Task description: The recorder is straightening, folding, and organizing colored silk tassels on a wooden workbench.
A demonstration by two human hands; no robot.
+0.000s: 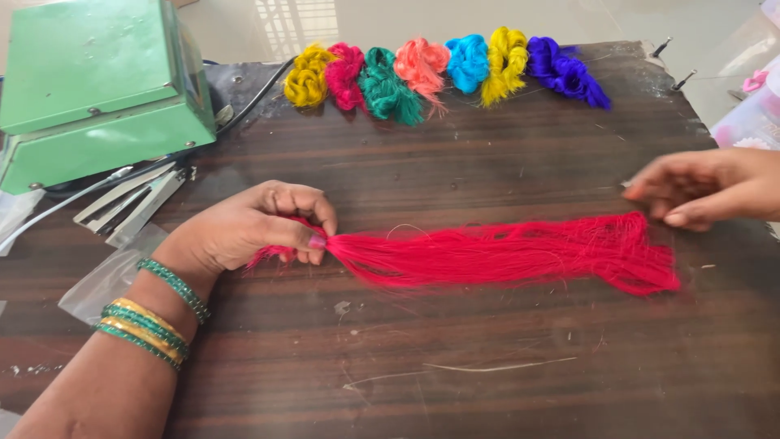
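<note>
A long bundle of bright red thread (504, 254) lies stretched across the dark wooden table (455, 358). My left hand (252, 229), with green and gold bangles at the wrist, pinches the bundle's left end between thumb and fingers. My right hand (703, 189) hovers just above the loose right end of the threads, fingers bent and slightly apart, holding nothing that I can see.
A row of coloured thread bundles (443, 71) in yellow, pink, green, peach, blue and purple lies at the table's far edge. A green machine (97, 81) stands at the back left, with metal strips (134, 202) and clear plastic bags (110, 272) beside it.
</note>
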